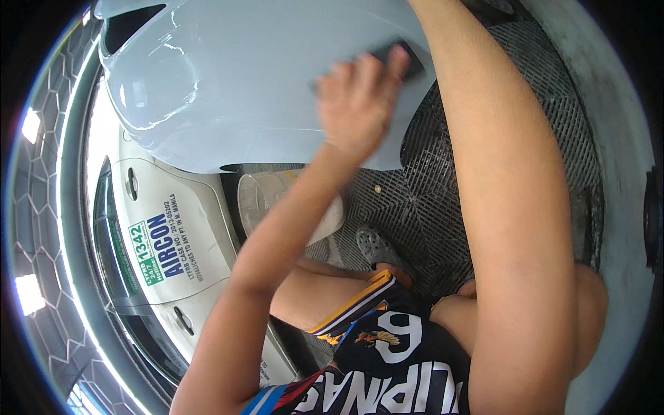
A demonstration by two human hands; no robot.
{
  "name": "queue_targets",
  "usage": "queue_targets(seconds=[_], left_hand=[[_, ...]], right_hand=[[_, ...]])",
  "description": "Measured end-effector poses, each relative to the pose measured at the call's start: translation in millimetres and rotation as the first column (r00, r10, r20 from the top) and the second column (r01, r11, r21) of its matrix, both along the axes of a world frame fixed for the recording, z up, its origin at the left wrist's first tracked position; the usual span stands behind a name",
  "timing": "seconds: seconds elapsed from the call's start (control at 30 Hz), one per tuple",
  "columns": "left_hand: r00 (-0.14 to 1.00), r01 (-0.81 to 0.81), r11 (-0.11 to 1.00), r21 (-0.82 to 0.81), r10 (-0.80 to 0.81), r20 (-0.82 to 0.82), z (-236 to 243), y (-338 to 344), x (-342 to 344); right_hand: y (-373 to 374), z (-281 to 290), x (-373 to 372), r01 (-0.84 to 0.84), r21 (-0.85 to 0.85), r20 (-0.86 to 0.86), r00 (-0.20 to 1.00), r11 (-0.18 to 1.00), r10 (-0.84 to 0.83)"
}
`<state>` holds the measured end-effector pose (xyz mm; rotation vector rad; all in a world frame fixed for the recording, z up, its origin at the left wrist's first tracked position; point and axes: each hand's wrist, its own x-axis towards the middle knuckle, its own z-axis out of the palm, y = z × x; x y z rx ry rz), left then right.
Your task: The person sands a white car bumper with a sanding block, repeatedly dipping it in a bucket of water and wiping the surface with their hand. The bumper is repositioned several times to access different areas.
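My left hand [357, 104] presses a dark, flat rectangular pad [413, 61] against a large, smooth grey-blue car body panel [242, 76]. The fingers lie over the pad and are a little blurred; the pad may be a sanding block or sponge, which I cannot tell for sure. Glossy highlights show on the panel's left part, and its lower right edge curves like a wheel arch. My right forearm [512, 152] stretches up past the panel's right side and leaves through the top edge, so my right hand is out of sight.
A translucent bucket [259, 200] stands on the dark ribbed floor mat [432, 200], below the panel. Beside it is my foot in a grey clog [377, 245]. A white car [173, 235] with printed doors is close on the left. A pale wall [615, 138] curves along the right.
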<state>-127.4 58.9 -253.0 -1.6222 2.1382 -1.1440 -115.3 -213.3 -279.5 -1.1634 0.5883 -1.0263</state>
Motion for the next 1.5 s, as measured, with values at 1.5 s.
queue_targets(seconds=[1.5], left_hand=[[0.977, -0.135, 0.755, -0.641, 0.209, 0.04, 208.6, 76.5, 148.7]], right_hand=[[-0.9, -16.1, -14.9, 0.007, -0.024, 0.011, 1.0, 1.0, -0.007]])
